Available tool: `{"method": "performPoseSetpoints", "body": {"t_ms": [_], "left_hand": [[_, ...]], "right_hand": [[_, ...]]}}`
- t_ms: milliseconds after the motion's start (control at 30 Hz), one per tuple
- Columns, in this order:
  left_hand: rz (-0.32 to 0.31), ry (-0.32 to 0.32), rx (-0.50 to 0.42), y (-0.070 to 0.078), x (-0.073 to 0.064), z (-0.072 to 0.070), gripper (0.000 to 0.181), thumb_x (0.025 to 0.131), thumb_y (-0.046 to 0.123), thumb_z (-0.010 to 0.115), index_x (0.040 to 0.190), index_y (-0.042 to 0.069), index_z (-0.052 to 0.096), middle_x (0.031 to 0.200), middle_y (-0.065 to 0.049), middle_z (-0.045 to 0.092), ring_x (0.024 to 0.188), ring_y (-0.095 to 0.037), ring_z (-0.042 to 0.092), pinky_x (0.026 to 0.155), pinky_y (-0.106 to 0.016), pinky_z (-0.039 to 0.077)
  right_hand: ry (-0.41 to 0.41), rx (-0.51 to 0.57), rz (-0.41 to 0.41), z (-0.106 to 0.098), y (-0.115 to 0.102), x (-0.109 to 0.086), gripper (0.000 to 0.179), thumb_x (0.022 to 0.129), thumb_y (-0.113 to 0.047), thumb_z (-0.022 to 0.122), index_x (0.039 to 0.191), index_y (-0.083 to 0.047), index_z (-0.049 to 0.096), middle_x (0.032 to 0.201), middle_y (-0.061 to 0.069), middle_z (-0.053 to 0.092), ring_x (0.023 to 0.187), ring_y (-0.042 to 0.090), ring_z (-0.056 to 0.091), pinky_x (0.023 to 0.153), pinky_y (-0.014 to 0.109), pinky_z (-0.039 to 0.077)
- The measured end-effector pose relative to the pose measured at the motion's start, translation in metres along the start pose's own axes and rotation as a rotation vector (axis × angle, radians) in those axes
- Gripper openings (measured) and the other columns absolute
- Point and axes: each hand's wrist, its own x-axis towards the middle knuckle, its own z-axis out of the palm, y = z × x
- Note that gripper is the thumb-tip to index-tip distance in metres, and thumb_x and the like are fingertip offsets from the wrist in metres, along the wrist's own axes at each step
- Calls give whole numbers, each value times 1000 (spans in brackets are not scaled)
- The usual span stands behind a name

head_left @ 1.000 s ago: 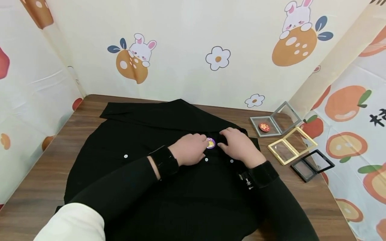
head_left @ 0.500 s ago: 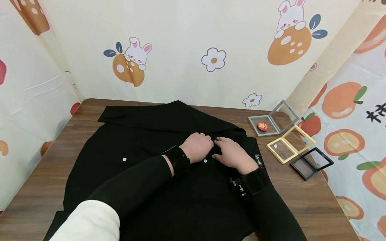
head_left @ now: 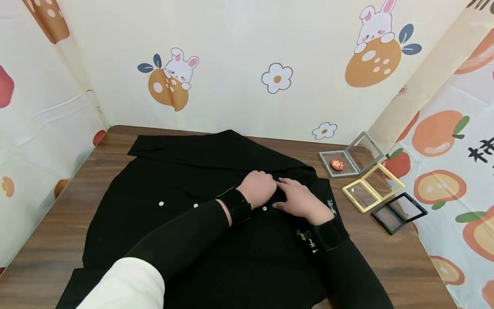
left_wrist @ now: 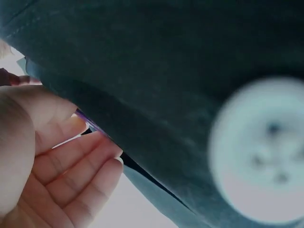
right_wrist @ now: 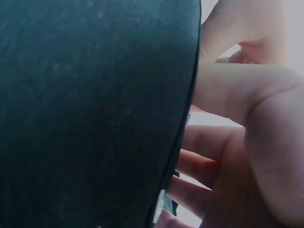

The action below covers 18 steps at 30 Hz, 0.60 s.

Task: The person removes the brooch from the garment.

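A black buttoned shirt (head_left: 177, 180) lies spread on the wooden table. My left hand (head_left: 257, 189), its fingers curled, pinches a round badge (left_wrist: 91, 121) low against the shirt. Only the badge's purple edge shows between thumb and finger in the left wrist view; in the head view it is hidden. Beside it my right hand (head_left: 301, 201) rests on the shirt, thumb spread from the index finger, whose tip is right at the left hand. In the right wrist view its loosely bent fingers (right_wrist: 205, 138) reach the cloth. A white button (head_left: 264, 208) shows just below the hands.
To the right stand three opened clear-windowed cases: a grey case (head_left: 321, 159) with a red flower-patterned badge (head_left: 337, 164) in it, a yellow case (head_left: 371, 189) and a black case (head_left: 394, 209). A printed cloth wall (head_left: 231, 86) closes off the table's back.
The purple badge showed between the hands a second ago and is now covered. My left hand has moved right, up to the right hand, and curled further; the right hand shifted slightly left and down.
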Motion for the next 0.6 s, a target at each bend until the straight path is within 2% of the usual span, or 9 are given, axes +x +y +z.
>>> {"method": "performPoseSetpoints", "body": {"t_ms": [267,433,500,600], "left_hand": [[-27,39,-121,-9,1,1,25,110,22,54,125,15,72,114,-3,71,101,-17,68,86,-32,57],[-64,75,-206,-16,3,1,26,110,20,52,126,14,72,115,-3,71,102,-16,68,88,-32,57],[-89,79,-270,-21,4,1,24,109,19,53,124,14,72,113,-2,70,101,-15,68,89,-32,56],[-144,81,-438,-29,6,-2,21,107,16,56,120,13,73,109,-1,72,95,-13,67,87,-30,55]], "right_hand": [[0,12,-3,1,0,-2,74,97,-33,74,156,-1,42,162,23,33,149,44,29,118,63,24],[16,-3,-18,2,-1,-2,74,97,-33,74,155,1,43,162,23,34,149,43,31,118,61,26],[32,-15,-26,2,-1,-1,74,96,-33,75,155,1,43,161,23,35,148,43,31,118,60,27],[62,-40,-44,2,-2,0,74,96,-32,76,154,0,44,160,22,37,147,43,33,117,60,29]]}}
